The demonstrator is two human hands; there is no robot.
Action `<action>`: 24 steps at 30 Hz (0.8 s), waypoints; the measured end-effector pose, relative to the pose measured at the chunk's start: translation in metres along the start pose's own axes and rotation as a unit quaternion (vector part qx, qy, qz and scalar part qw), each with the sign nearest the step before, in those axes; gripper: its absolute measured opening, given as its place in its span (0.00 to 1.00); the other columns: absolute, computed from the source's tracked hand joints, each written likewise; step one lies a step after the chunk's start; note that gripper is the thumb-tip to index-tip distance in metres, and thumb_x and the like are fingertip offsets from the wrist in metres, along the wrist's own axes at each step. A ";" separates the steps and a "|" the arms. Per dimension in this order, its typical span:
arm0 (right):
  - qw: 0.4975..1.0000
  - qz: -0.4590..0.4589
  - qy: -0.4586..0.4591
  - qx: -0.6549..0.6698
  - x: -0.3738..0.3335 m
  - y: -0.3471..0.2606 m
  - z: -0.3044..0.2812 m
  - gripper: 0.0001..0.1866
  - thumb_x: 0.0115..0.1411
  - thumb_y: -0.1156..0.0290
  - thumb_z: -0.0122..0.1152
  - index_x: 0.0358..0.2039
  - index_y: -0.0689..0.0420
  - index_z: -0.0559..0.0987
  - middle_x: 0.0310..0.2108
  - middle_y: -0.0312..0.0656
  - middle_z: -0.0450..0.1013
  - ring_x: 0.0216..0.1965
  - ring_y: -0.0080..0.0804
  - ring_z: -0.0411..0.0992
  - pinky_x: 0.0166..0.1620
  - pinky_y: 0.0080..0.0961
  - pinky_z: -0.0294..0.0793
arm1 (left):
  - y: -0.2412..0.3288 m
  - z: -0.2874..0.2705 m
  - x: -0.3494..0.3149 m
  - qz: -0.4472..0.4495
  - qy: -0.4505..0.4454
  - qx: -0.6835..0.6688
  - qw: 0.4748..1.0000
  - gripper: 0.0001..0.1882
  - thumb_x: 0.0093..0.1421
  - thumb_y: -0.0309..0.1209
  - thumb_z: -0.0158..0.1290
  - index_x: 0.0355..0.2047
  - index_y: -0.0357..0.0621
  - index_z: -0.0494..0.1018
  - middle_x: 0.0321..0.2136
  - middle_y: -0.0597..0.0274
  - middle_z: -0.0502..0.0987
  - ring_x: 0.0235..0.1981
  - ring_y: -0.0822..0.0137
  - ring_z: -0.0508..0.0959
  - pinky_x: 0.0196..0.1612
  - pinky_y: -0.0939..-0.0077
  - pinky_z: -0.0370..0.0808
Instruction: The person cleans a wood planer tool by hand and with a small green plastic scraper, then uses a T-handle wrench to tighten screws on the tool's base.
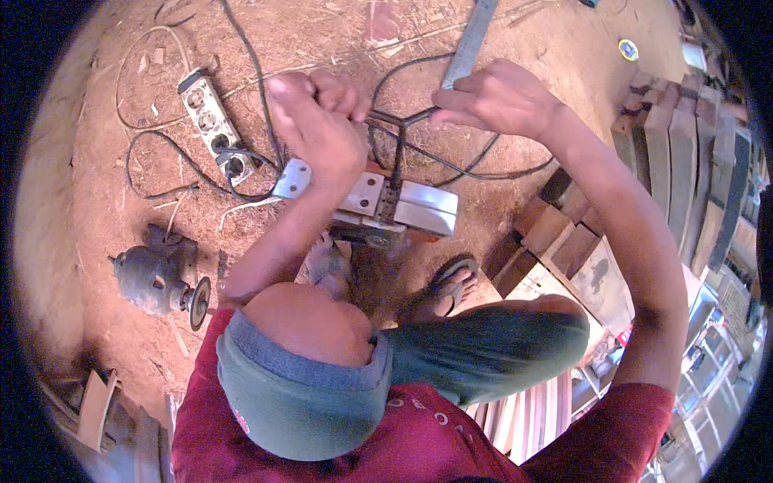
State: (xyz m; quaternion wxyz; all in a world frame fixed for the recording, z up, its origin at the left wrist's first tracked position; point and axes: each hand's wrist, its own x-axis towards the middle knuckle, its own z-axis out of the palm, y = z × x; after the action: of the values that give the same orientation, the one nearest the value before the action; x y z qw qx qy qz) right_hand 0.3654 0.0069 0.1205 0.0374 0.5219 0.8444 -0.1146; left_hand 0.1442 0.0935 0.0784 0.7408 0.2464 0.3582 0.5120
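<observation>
An electric hand planer (427, 207) lies with its silver sole plates facing up, between my feet and the power cord. A dark Y-shaped wrench (402, 138) stands over it, its lower leg reaching down into the gap between the plates at the cutter drum. My left hand (318, 121) is closed at the wrench's left arm, fingers curled, with that wrist passing over the planer. On the opposite side, my right hand (501, 101) pinches the tip of the right arm. A metal ruler (469, 44) extends from beyond my right hand.
A white power strip (211, 117) with black plugs lies at the left, cables looping around it. Nearer stands a motor (149, 278) with a disc (200, 303). Wooden blocks (564, 241) are stacked at the right. Shavings litter the brown ground.
</observation>
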 end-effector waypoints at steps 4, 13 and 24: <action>0.998 -0.051 0.039 -0.027 0.009 0.014 0.020 0.17 0.65 0.56 0.63 0.52 0.45 0.82 0.41 0.41 0.79 0.44 0.44 0.79 0.44 0.42 0.80 | -0.002 -0.013 -0.025 0.060 -0.099 0.019 0.993 0.23 0.77 0.56 0.43 0.39 0.50 0.57 0.24 0.64 0.63 0.23 0.69 0.64 0.31 0.64 0.71; 0.981 -0.013 0.194 -0.006 0.054 -0.024 0.043 0.32 0.52 0.63 0.66 0.62 0.38 0.80 0.71 0.40 0.65 0.66 0.44 0.68 0.69 0.45 0.64 | -0.009 0.027 -0.045 0.332 -0.442 0.292 0.781 0.14 0.66 0.31 0.59 0.50 0.43 0.81 0.40 0.50 0.80 0.41 0.49 0.81 0.48 0.57 0.78; 0.984 0.129 0.111 -0.049 -0.034 -0.044 -0.037 0.16 0.67 0.58 0.63 0.51 0.48 0.84 0.39 0.41 0.80 0.43 0.46 0.80 0.47 0.41 0.80 | 0.040 0.036 0.008 -0.048 -0.188 -0.194 0.962 0.17 0.71 0.51 0.53 0.32 0.55 0.72 0.22 0.68 0.65 0.20 0.70 0.64 0.23 0.72 0.64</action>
State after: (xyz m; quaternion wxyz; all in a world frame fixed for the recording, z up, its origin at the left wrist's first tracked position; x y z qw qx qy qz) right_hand 0.3435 -0.0328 0.1696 -0.0163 0.6333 0.7737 -0.0090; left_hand 0.1509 0.1153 0.1277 0.8522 0.1722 0.1180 0.4798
